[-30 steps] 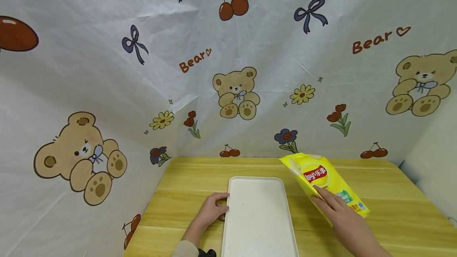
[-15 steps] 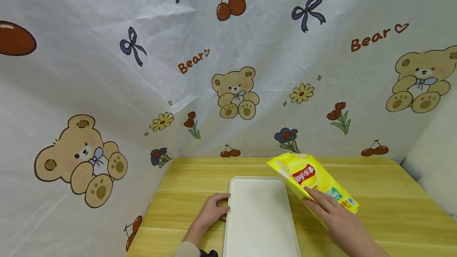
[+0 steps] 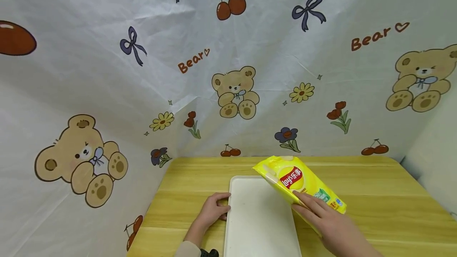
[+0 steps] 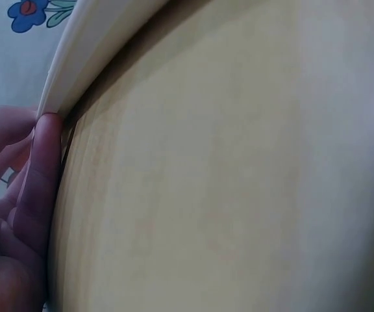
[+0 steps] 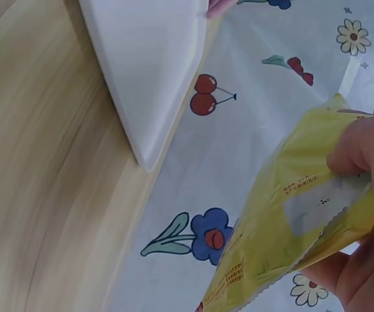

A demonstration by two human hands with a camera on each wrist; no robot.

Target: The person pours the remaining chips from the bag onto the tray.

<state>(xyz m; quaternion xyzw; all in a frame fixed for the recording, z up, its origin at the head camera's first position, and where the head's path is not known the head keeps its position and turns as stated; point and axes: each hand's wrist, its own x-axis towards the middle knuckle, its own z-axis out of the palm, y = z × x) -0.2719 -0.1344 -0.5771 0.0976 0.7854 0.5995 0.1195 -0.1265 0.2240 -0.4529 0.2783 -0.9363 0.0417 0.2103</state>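
A yellow Lay's chip bag is tilted in the air over the right edge of a white rectangular tray. My right hand grips it by its lower side. In the right wrist view, the thumb presses one face of the bag while fingers sit behind it. The tray lies lengthwise on the table, with nothing visible on its exposed surface. At its left rim, my left hand holds the edge with thumb and fingertips. The left wrist view has those fingers right against the rim.
The wooden table extends to both sides of the tray. A white cloth printed with bears, bows, cherries and flowers hangs behind and at the left. A dark wrist strap shows below the left hand.
My right hand has carried the chip bag leftward, from right of the tray to over its right edge. The left hand has stayed at the left rim.
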